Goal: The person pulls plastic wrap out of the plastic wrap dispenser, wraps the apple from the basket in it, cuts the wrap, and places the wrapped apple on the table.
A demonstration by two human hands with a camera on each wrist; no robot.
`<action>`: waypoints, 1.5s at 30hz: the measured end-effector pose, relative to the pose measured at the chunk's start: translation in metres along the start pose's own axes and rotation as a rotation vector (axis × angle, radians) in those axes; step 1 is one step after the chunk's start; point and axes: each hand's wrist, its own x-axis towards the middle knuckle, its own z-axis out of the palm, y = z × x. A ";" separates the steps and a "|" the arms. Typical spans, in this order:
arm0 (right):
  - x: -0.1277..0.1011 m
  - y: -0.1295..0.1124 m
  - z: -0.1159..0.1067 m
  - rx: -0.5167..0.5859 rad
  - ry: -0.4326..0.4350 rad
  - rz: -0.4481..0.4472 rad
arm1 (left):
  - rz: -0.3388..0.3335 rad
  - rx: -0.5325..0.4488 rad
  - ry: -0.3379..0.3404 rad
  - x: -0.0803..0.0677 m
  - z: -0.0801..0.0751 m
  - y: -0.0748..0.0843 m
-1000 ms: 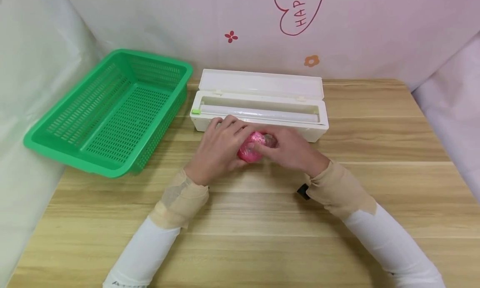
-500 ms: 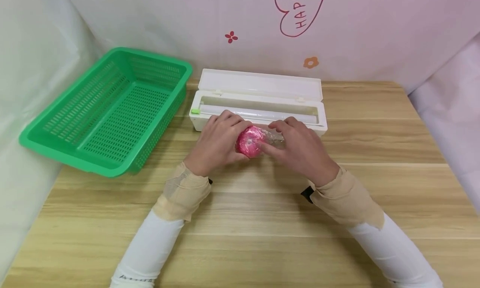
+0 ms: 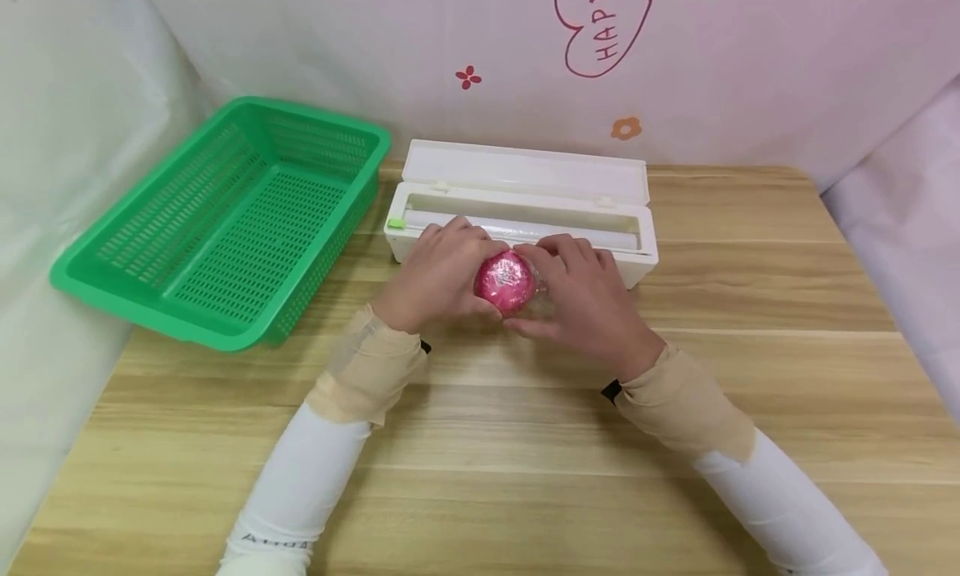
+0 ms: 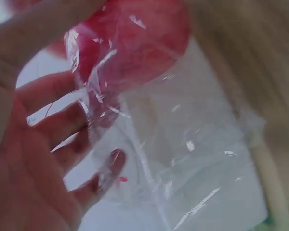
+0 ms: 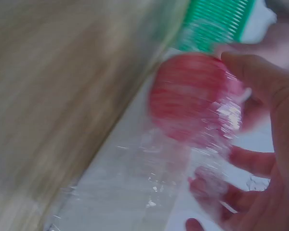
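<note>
The person's left grip (image 3: 446, 274) and right grip (image 3: 587, 305), each partly spread, curve thumb and fingers round a pink ball (image 3: 506, 282) in clear film (image 4: 197, 139), mid-frame. Its underside is hidden; the right wrist view blurs it. Behind, a lidded white box (image 3: 628, 269) holds a roll (image 3: 555, 231); upper left sits a green basket (image 3: 150, 317). The tabletop (image 3: 487, 493) is wood-grained, the backdrop (image 3: 337, 42) pale, its heart (image 3: 605, 26) cut off at top.
</note>
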 end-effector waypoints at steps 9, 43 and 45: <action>0.006 0.010 0.007 -0.036 0.082 -0.087 | 0.058 -0.072 -0.074 0.000 -0.014 -0.005; 0.033 0.025 -0.024 0.137 0.176 -0.059 | -0.070 0.233 0.345 -0.008 -0.010 -0.009; 0.034 0.024 -0.026 0.157 0.162 -0.052 | -0.078 0.172 0.339 -0.008 -0.011 -0.007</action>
